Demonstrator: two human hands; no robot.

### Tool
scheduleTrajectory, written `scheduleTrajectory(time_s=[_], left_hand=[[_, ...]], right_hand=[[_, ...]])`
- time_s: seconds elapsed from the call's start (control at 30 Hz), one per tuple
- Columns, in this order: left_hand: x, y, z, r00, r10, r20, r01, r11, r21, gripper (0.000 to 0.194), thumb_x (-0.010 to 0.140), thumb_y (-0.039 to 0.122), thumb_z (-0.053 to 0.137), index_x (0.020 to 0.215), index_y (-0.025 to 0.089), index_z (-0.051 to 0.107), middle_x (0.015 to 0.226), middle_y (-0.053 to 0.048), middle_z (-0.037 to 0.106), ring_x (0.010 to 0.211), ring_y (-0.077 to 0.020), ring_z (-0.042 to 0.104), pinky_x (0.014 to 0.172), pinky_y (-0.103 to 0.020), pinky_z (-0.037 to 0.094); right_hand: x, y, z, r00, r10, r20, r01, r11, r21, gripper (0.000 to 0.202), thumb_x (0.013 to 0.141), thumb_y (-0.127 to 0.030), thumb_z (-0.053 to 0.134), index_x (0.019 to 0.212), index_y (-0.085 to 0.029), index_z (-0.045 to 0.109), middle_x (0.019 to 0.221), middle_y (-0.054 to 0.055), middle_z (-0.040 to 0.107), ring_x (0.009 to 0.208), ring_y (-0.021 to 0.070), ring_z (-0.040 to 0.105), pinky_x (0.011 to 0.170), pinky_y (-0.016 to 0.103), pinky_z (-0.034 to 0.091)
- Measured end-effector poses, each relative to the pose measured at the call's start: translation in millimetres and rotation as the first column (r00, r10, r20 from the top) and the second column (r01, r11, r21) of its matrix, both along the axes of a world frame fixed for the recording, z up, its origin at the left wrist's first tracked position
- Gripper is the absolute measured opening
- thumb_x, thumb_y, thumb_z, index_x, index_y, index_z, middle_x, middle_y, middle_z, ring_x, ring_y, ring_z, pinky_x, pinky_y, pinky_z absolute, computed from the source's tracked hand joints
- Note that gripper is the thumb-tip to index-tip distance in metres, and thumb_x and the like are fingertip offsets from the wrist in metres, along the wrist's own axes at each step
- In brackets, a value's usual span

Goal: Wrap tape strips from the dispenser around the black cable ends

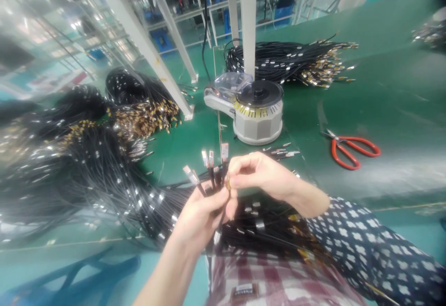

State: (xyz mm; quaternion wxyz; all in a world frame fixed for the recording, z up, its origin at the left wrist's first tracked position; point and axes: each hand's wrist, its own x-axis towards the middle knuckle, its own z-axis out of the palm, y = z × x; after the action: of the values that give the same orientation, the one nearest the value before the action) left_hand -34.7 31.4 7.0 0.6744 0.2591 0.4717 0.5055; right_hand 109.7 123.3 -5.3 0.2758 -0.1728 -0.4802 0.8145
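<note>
Several black cables (211, 174) with pale, labelled tips fan upward from my left hand (205, 206), whose fingers are wrapped round them. My right hand (256, 173) pinches a small brass-coloured cable end (228, 183) right beside the left thumb, at the edge of the bunch. Beneath both hands, more black cables (265, 231) with silver bands and gold ends lie across the table's front edge and my lap. Just beyond the hands stands a white round tape dispenser (258, 125) with a black disc on top.
Red-handled scissors or pliers (355, 150) lie on the green table (376, 87) at the right. Large heaps of black cables (111, 166) cover the left side. Another bundle (285, 62) lies behind the dispenser, near a white post (248, 22). A blue stool (76, 278) stands lower left.
</note>
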Motion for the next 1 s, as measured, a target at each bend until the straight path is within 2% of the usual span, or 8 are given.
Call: scheduleTrajectory(time_s=[0.1, 0.2, 0.3, 0.47, 0.6, 0.8, 0.9, 1.0], left_hand=[[-2.2, 5.4, -1.1, 0.998, -0.015, 0.061, 0.016, 1.000, -0.020, 0.031, 0.070, 0.034, 0.081, 0.059, 0.013, 0.061, 0.040, 0.002, 0.049, 0.037, -0.0059, 0.037, 0.041, -0.020, 0.024], [-4.7, 7.3, -2.8, 0.996, -0.002, 0.087, 0.005, 0.999, -0.037, 0.029, 0.070, 0.034, 0.081, 0.061, 0.013, 0.062, 0.041, 0.004, 0.046, 0.037, -0.0053, 0.037, 0.042, -0.020, 0.027], [-5.4, 6.3, -2.8, 0.997, -0.023, 0.071, 0.025, 0.999, -0.024, 0.028, 0.075, 0.034, 0.077, 0.063, 0.013, 0.062, 0.042, 0.005, 0.046, 0.036, -0.0032, 0.032, 0.043, -0.020, 0.023], [0.4, 4.6, -2.3, 0.997, -0.072, -0.041, 0.074, 0.995, 0.059, 0.017, 0.081, 0.029, 0.071, 0.080, 0.012, 0.068, 0.070, -0.005, 0.066, 0.038, -0.0001, 0.034, 0.044, -0.022, 0.016], [6.2, 5.6, -4.6, 0.994, -0.067, -0.088, 0.073, 0.995, 0.070, 0.016, 0.080, 0.027, 0.072, 0.082, 0.012, 0.069, 0.074, -0.004, 0.066, 0.037, -0.0008, 0.038, 0.044, -0.022, 0.016], [10.0, 5.0, -9.7, 0.991, -0.055, -0.121, 0.064, 0.995, 0.073, 0.022, 0.082, 0.033, 0.070, 0.085, 0.011, 0.074, 0.064, -0.005, 0.065, 0.035, -0.0015, 0.039, 0.042, -0.022, 0.016], [11.1, 3.8, -10.7, 0.995, -0.011, -0.099, 0.019, 0.997, 0.079, 0.026, 0.082, 0.036, 0.070, 0.087, 0.011, 0.075, 0.068, -0.008, 0.069, 0.037, -0.0059, 0.048, 0.041, -0.021, 0.025], [11.3, 3.3, -6.8, 0.982, 0.179, -0.065, -0.174, 0.981, 0.083, 0.026, 0.079, 0.036, 0.074, 0.085, 0.012, 0.076, 0.074, -0.009, 0.070, 0.057, -0.0164, 0.064, 0.052, -0.025, 0.044]], right_hand=[[-1.6, -0.8, 2.4, 1.000, -0.015, 0.013, 0.014, 0.998, 0.063, 0.012, 0.076, -0.024, 0.077, 0.072, -0.014, 0.072, 0.073, -0.001, 0.069, 0.071, 0.0109, 0.063, 0.074, 0.026, 0.051], [-3.1, -2.8, 0.8, 0.999, -0.031, 0.021, 0.029, 0.996, 0.080, 0.017, 0.080, -0.031, 0.072, 0.075, -0.014, 0.072, 0.073, 0.000, 0.067, 0.064, 0.0094, 0.057, 0.066, 0.024, 0.047], [-1.4, -3.7, -4.9, 0.991, -0.123, 0.053, 0.118, 0.989, 0.088, 0.018, 0.084, -0.033, 0.069, 0.081, -0.016, 0.072, 0.063, -0.003, 0.061, 0.058, 0.0083, 0.051, 0.064, 0.024, 0.043], [13.1, 2.1, -8.9, 0.962, -0.265, 0.073, 0.256, 0.960, 0.115, 0.019, 0.084, -0.035, 0.067, 0.083, -0.017, 0.074, 0.062, -0.003, 0.057, 0.060, 0.0100, 0.051, 0.064, 0.024, 0.044], [24.2, 9.0, 1.5, 0.929, -0.356, 0.103, 0.337, 0.926, 0.168, 0.019, 0.081, -0.037, 0.071, 0.080, -0.017, 0.072, 0.068, -0.001, 0.060, 0.062, 0.0103, 0.052, 0.059, 0.023, 0.044], [19.9, 2.7, 16.3, 0.952, -0.273, 0.136, 0.252, 0.955, 0.155, 0.025, 0.070, -0.037, 0.081, 0.074, -0.017, 0.066, 0.074, 0.000, 0.066, 0.065, 0.0115, 0.059, 0.062, 0.024, 0.047], [17.5, -3.2, 15.9, 0.954, -0.277, 0.116, 0.258, 0.954, 0.155, 0.025, 0.073, -0.035, 0.079, 0.072, -0.017, 0.062, 0.065, -0.003, 0.062, 0.057, 0.0093, 0.057, 0.058, 0.023, 0.046], [19.7, -7.8, 14.2, 0.968, -0.228, 0.106, 0.213, 0.968, 0.135, 0.024, 0.079, -0.036, 0.073, 0.074, -0.017, 0.059, 0.067, -0.003, 0.065, 0.051, 0.0071, 0.055, 0.054, 0.021, 0.045]])
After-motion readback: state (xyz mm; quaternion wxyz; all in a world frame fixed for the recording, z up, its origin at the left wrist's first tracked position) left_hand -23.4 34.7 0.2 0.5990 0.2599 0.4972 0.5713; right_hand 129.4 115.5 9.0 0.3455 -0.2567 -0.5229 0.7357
